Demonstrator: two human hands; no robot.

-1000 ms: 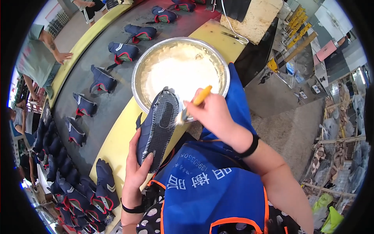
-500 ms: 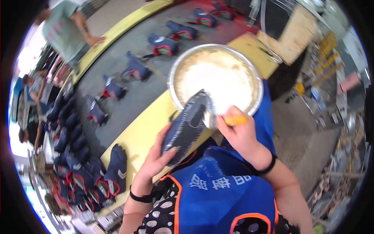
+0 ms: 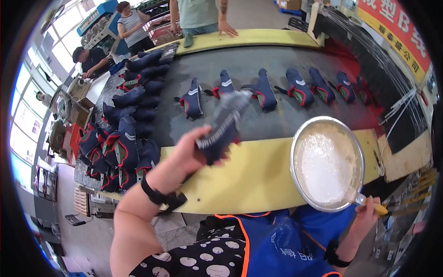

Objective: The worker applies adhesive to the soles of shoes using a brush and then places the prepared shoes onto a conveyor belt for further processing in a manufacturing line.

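Observation:
My left hand (image 3: 191, 150) grips a navy shoe upper (image 3: 222, 127), its stitched underside turned up, a little blurred by motion. It is above the yellow board edge, close to the row of shoes on the dark belt. In my right hand (image 3: 367, 213) is a brush with a yellow handle (image 3: 380, 209). The metal ferrule of the brush crosses the rim of a steel bowl (image 3: 294, 161), and the bristles are hidden in or behind the white liquid (image 3: 323, 168). My fingers are closed around the handle.
Several navy shoes with red trim (image 3: 267, 94) lie in a row on the dark belt (image 3: 184, 134). A pile of similar shoes (image 3: 122, 152) covers a rack at left. Across the belt a person's hand (image 3: 227, 28) rests on the far yellow edge (image 3: 258, 37). Other people work at far left.
The view has swung up and leftward. My left hand has carried the shoe away from the bowl, toward the row on the belt. The brush has left the shoe's underside and is now at the bowl.

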